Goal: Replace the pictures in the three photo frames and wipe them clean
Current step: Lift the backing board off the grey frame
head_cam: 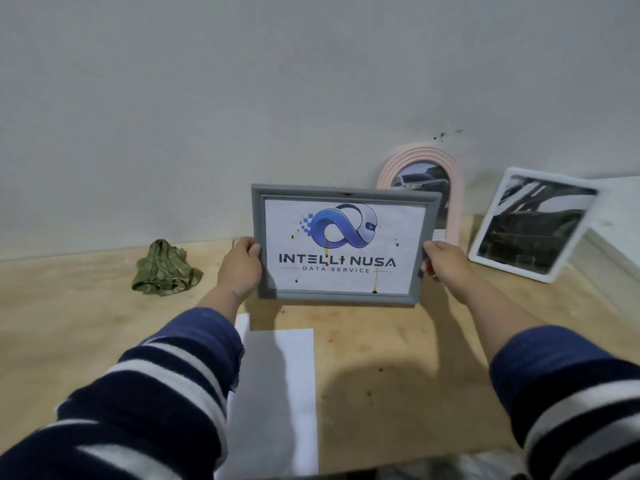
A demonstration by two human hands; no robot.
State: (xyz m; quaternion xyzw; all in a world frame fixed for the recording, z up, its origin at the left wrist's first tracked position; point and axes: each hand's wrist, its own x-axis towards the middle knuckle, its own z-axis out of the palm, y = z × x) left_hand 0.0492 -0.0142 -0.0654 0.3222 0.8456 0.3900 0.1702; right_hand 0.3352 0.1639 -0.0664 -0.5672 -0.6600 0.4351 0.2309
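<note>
I hold the grey frame (337, 244) upright between my left hand (239, 268) and right hand (446, 263), each clamped on a side edge. My grip is thin; it could slip onto the table (86, 323) below.

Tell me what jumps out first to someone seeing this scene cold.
The grey photo frame held up at centre, left hand and right hand gripping its sides, shows a blue logo print with brown drips on its front. Behind it to the right, a pink arched frame and a white frame lean by the wall. A crumpled green cloth lies on the wooden table to the left.
</note>
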